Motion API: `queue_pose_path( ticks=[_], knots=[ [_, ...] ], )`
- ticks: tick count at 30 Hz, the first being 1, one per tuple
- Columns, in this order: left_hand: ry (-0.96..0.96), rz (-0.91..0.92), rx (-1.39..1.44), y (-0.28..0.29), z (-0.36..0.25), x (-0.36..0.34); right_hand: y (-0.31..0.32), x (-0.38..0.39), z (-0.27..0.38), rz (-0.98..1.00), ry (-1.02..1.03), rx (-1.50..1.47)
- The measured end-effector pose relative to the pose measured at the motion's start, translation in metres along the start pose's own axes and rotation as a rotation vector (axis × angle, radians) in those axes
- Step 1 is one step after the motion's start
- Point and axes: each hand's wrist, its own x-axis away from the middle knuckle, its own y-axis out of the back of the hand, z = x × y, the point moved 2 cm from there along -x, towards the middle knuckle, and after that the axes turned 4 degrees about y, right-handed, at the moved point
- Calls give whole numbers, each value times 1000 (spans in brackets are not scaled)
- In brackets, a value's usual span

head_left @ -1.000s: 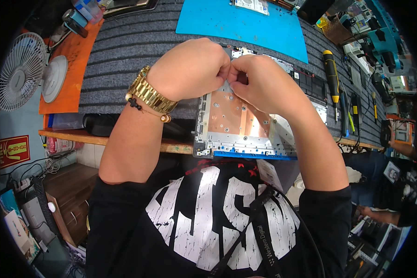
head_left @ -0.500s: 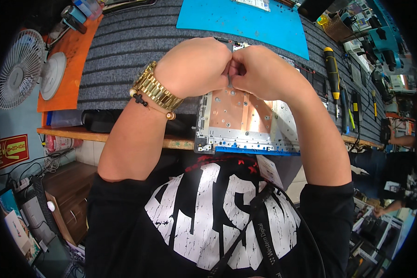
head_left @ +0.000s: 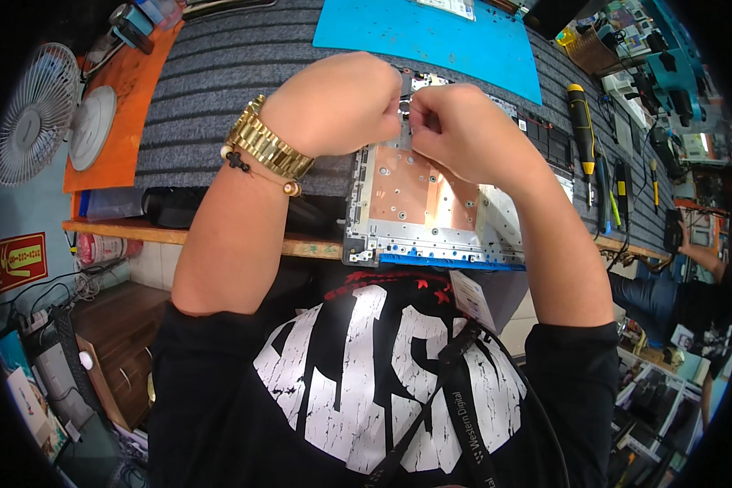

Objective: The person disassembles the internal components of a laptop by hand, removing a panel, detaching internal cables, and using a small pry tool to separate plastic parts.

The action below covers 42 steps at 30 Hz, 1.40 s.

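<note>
An opened laptop chassis (head_left: 494, 213) lies on the bench in front of me, its inner metal and copper-coloured surface facing up and a blue strip along its near edge. Over its far left part, my left hand (head_left: 342, 106) is closed, thumb and fingers pressed together. Close beside it, my right hand (head_left: 466, 134) is curled in a pinch above the same part. A small dark, shiny bit shows in the narrow gap between the fingertips, too small to name. The hands cover the chassis beneath them, so what each one grips stays hidden.
A blue mat (head_left: 427, 37) lies beyond the chassis on the striped grey bench cloth (head_left: 220, 89). To the right are a yellow-and-black screwdriver (head_left: 581, 126) and several thin tools. A white fan (head_left: 37, 114) stands at far left. Another person (head_left: 667, 293) is at far right.
My hands have drawn slightly apart, the left one shifting up and to the left. A small gap has opened between the fingertips. The person at far right has shifted.
</note>
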Motion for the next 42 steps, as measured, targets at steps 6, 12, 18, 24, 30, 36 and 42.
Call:
queue_pose_path(
  ticks=[6,12,18,24,30,36,42],
  knots=[
    [52,-30,66,10,5,1,14,6,-5,-18,49,-46],
    [51,-39,81,12,7,2,3,6,-3,-32,132,-57],
    [92,-46,99,13,7,2,5,3,1,-74,252,91],
    [142,-5,136,18,5,-1,12,-8,4,99,232,168],
    [167,-34,156,21,9,1,16,-18,6,250,120,135],
    [197,-84,186,25,14,1,14,-20,2,226,239,163],
    [223,-100,230,26,17,2,10,-14,-6,193,267,148]
  ],
)
